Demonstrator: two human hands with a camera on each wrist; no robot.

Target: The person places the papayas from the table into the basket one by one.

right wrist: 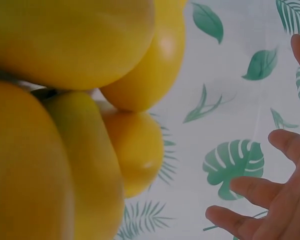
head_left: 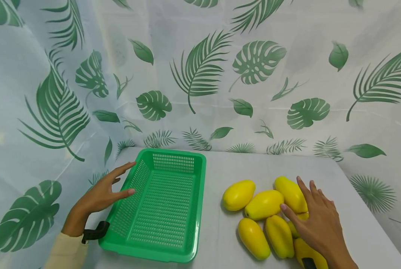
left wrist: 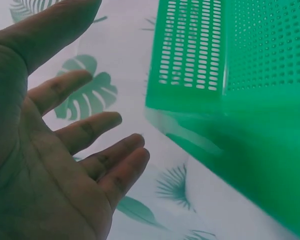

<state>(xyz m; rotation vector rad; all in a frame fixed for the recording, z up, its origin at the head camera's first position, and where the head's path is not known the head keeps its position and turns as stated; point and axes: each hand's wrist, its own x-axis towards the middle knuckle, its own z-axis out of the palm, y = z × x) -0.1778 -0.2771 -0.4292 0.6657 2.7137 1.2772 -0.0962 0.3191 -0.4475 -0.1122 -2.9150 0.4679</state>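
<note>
A rectangular green plastic basket (head_left: 200, 209) with perforated walls and floor stands on the left half of the table, with nothing inside. Beside its left rim is my left hand (head_left: 101, 194), fingers extended and thumb spread. The left wrist view shows this palm (left wrist: 55, 165) holding nothing, apart from the basket's wall (left wrist: 190, 95). Several yellow oblong fruits, mango- or papaya-like, lie in a cluster on the right, among them one fruit (head_left: 238, 195) at its left end. Over the cluster's right side hovers my right hand (head_left: 321, 220), fingers spread, partly hiding some fruits; it grips nothing.
A white-covered table (head_left: 217, 168) lies under everything. Behind it and at both sides hang white sheets (head_left: 217, 123) printed with green leaves. A strip of table separates the basket from the fruits. A black wrist strap piece (head_left: 96, 231) sits near the basket's left rim.
</note>
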